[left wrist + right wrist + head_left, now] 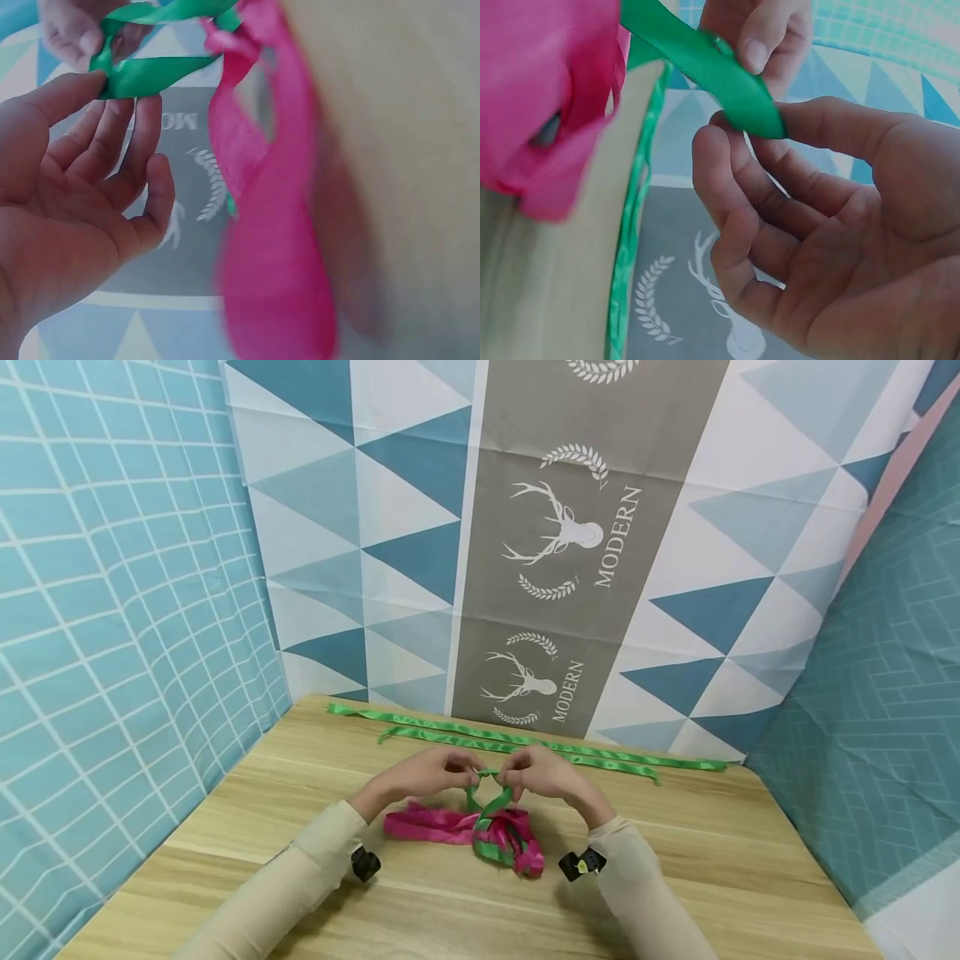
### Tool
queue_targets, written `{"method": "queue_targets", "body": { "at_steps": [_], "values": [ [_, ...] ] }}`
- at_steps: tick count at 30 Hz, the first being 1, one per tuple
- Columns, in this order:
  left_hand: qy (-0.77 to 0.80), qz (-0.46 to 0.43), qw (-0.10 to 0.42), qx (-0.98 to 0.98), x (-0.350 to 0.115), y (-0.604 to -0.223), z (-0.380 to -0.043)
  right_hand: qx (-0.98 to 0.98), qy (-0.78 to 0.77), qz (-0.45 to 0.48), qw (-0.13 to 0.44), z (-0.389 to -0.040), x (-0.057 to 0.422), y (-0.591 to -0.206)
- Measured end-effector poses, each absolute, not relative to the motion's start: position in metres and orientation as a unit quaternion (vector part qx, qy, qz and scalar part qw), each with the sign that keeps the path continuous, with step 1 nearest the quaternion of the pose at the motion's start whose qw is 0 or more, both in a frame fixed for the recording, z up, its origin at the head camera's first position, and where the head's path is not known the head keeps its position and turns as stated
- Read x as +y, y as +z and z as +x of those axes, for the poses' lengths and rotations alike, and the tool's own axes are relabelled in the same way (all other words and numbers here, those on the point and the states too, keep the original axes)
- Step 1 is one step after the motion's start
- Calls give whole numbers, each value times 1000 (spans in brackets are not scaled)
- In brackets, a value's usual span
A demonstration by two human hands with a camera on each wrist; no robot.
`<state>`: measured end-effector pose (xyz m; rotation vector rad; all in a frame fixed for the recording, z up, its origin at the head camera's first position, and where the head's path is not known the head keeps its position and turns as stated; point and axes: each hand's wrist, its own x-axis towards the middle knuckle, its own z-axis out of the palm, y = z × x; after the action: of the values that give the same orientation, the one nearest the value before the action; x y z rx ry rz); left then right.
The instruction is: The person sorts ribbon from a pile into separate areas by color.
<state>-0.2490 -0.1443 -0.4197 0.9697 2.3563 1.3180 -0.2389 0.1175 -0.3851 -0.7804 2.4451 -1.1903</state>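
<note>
A narrow green ribbon rises in a loop from a bunched pink ribbon on the table. My left hand pinches one side of the green loop between thumb and fingers. Opposite it, my right hand pinches the other side. In the left wrist view the green ribbon runs from the fingertips to the pink ribbon, which hangs in a wide fold. The right wrist view has the green ribbon bent over the fingertips, with the pink bunch beside it.
Two long green ribbons lie stretched along the back of the wooden table. Patterned cloth hangs behind, with a blue checked cloth at left and a teal cloth at right.
</note>
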Motion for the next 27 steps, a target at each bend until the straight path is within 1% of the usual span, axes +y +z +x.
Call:
{"method": "queue_targets", "body": {
  "at_steps": [2, 6, 13, 18, 23, 27],
  "values": [
    [462, 326, 140, 813, -149, -412, -249, 853, -419, -276, 145, -239, 121, -382],
    [466, 322, 127, 814, -155, -396, -248, 846, -442, -276, 116, -237, 126, -374],
    [477, 313, 126, 811, -169, -370, -242, 837, -482, -254, 56, -234, 136, -364],
    [478, 324, 112, 809, -185, -358, -241, 846, -480, -234, 10, -235, 150, -359],
    [488, 317, 99, 807, -199, -350, -242, 854, -479, -205, -14, -236, 170, -357],
    [494, 310, 99, 806, -208, -345, -243, 855, -486, -178, -40, -239, 188, -356]
  ]
}}
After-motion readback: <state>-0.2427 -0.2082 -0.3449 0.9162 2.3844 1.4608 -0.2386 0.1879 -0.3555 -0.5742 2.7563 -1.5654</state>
